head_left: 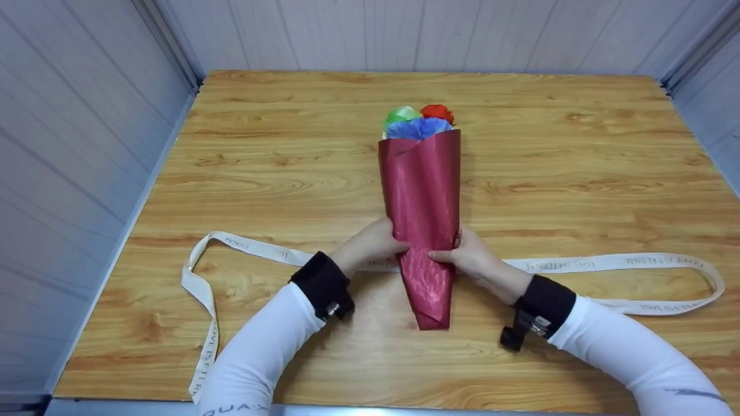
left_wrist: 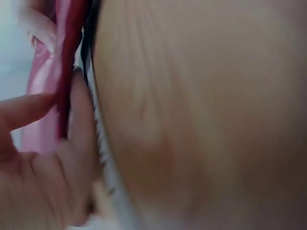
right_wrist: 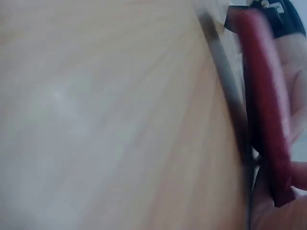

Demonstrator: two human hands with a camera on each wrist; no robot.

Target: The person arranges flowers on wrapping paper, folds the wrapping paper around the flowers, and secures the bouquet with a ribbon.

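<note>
A bouquet wrapped in dark red paper points away from me in the middle of the table. Blue, green and red flowers show at its top. My left hand grips the wrap's left edge, thumb on the front and fingers behind; the left wrist view shows the thumb against the red paper. From the other side my right hand grips the right edge the same way, its thumb also on the front. A white printed ribbon passes behind the lower wrap.
On the left the ribbon bends toward the table's front edge; on the right it forms a loop near the side. The wood-grain table meets pale panel walls at the back and sides. Black bands circle both wrists.
</note>
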